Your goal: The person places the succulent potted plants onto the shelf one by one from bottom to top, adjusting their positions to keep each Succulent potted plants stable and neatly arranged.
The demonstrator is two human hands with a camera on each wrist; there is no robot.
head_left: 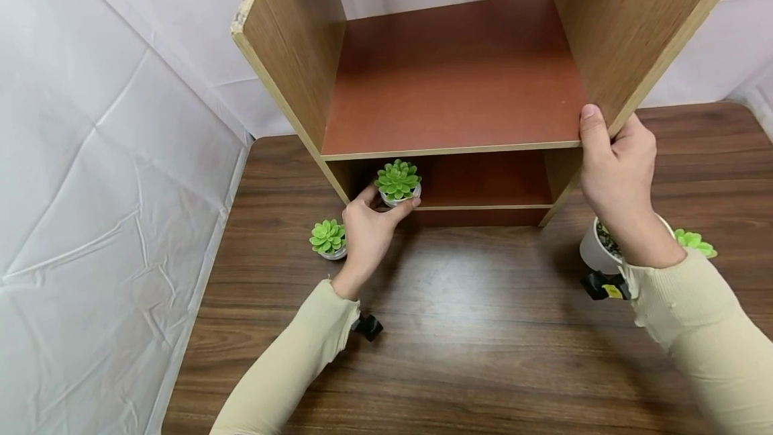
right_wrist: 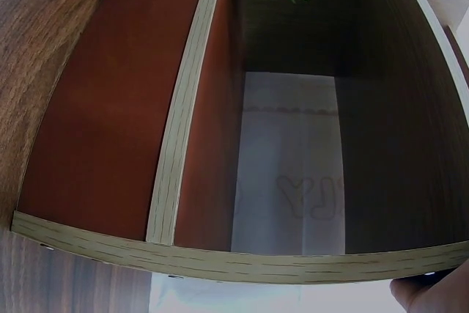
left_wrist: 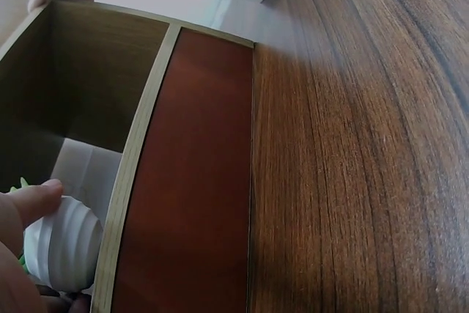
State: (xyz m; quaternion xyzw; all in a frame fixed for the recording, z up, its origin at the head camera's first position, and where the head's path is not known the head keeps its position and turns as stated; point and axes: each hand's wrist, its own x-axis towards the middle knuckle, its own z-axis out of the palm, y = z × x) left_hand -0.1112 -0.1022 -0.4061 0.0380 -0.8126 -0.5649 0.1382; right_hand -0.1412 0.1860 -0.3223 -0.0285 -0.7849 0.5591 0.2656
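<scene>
In the left end of the low compartment of the wooden shelf unit (head_left: 652, 45), a small green succulent in a white pot (head_left: 398, 183) sits at the front lip, close to the left side panel (head_left: 302, 66); whether its base touches the lower board (head_left: 483, 180) is hard to tell. To its right that red board stretches to the far panel, with the middle shelf (head_left: 455, 79) roofing the gap just above the leaves. The left hand (head_left: 370, 230) reaches in from the front, thumb and fingers pinching the pot from opposite sides, a second succulent (head_left: 327, 239) just beside it on the table (head_left: 459, 327). The right hand (head_left: 619, 163) grips the right side panel, thumb inside, fingers outside, its wrist partly covering a larger white pot (head_left: 594, 250).
</scene>
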